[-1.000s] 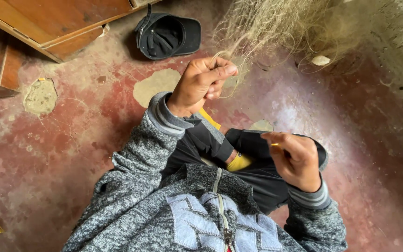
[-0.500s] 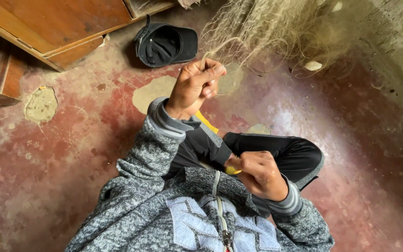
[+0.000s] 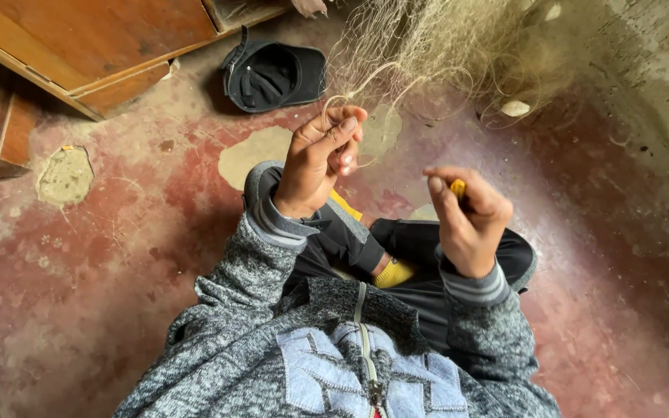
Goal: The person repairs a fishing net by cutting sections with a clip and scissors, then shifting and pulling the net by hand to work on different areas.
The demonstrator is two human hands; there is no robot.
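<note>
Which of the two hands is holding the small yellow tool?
The right hand grips the yellow tool; the left hand pinches only pale netting.

pale net (image 3: 443, 46), black cap (image 3: 276, 76), red floor (image 3: 141, 232)

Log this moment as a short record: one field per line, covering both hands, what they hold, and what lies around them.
Left hand: raised, pinching strands of the fishing net
Right hand: gripping a small yellow tool, apart from the net
Posture: seated cross-legged on the red floor
Clothing: grey knitted jacket
Nearby: black cap upside down beside the net; wooden furniture at top left
</note>
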